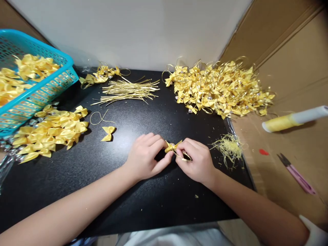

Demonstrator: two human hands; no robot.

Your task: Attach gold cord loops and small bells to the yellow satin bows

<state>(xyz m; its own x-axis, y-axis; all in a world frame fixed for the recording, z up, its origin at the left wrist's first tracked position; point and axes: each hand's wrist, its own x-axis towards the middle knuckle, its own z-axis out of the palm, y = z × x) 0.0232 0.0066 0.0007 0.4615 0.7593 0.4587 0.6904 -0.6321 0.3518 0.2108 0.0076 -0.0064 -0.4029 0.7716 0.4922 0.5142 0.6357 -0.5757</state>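
Observation:
A yellow ribbon bow (170,147) with a small silvery bead at its middle is held between my two hands above the black table. My left hand (150,155) pinches the bow's left side with thumb and index finger. From the right, my right hand (195,159) grips the bow's other side along with a gold cord loop (186,157). How the cord joins the bow is hidden by the fingers. To the left lies a single loose bow (108,133), with a thin curled cord (99,118) behind it.
A turquoise basket (69,61) of bows stands at left, beside a bow pile (53,130). Gold cord lengths (129,89) lie at the back. A heap of looped bows (217,89), cord scraps (229,148), pink-handled snips (297,174) and a yellow-and-white roll (294,119) are at right.

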